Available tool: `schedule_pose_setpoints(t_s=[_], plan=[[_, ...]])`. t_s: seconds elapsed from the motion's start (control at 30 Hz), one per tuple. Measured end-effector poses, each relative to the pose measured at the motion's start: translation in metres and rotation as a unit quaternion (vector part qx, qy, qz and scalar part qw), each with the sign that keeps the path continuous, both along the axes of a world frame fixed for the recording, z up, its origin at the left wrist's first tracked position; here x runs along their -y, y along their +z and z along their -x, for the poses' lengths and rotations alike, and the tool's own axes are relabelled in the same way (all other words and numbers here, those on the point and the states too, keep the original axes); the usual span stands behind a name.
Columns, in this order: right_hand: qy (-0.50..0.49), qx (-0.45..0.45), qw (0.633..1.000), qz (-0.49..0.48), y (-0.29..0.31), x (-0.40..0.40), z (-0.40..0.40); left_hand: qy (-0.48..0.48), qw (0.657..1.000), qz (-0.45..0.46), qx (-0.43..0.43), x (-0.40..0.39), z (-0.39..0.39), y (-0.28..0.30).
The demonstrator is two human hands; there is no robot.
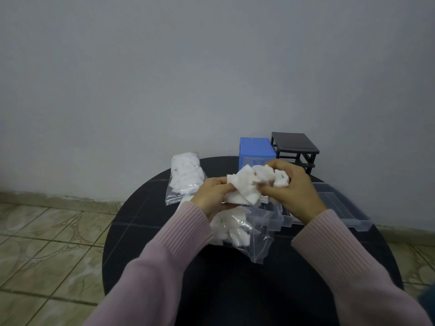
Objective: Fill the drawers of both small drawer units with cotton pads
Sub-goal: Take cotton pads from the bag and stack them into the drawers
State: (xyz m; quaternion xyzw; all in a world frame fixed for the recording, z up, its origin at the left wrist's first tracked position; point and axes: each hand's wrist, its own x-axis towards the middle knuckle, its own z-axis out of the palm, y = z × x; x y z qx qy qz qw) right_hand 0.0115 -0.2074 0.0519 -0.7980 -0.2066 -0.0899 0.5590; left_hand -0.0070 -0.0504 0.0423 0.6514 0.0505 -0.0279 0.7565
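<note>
Above the round black table [146, 222], both hands grip fluffy white cotton pads [251, 187].

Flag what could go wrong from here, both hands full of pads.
1. The pads are a loose bunch gripped by the left hand and right hand; some could drop onto the table.
2. The open bag lies under the wrists; a sleeve might drag it.
3. The clear drawers sit near the table's edge.
</note>
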Motion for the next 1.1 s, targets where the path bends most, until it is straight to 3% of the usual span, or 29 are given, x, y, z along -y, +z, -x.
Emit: schedule_pose_setpoints(t_s=[0.23,0.5,0.67,0.9,1.1], plan=[[0.050,0.015,0.998,0.044,0.002,0.004,-0.001,0.012,0.999,0.018,-0.037,0.001,0.001,0.002],[0.002,0.050,0.996,0.078,-0.001,0.001,0.000,-0.030,0.997,0.056,-0.040,0.001,0.002,0.003],[-0.009,0.016,0.999,0.048,-0.007,0.000,-0.006,-0.068,0.998,0.003,0.002,0.000,0.002,0.000],[0.034,-0.071,0.996,-0.032,0.001,0.000,0.001,0.005,0.999,0.024,0.024,-0.005,-0.001,0.000],[0.018,-0.089,0.995,0.033,0.004,-0.002,0.003,0.005,1.000,0.019,0.025,-0.004,0.000,-0.001]])
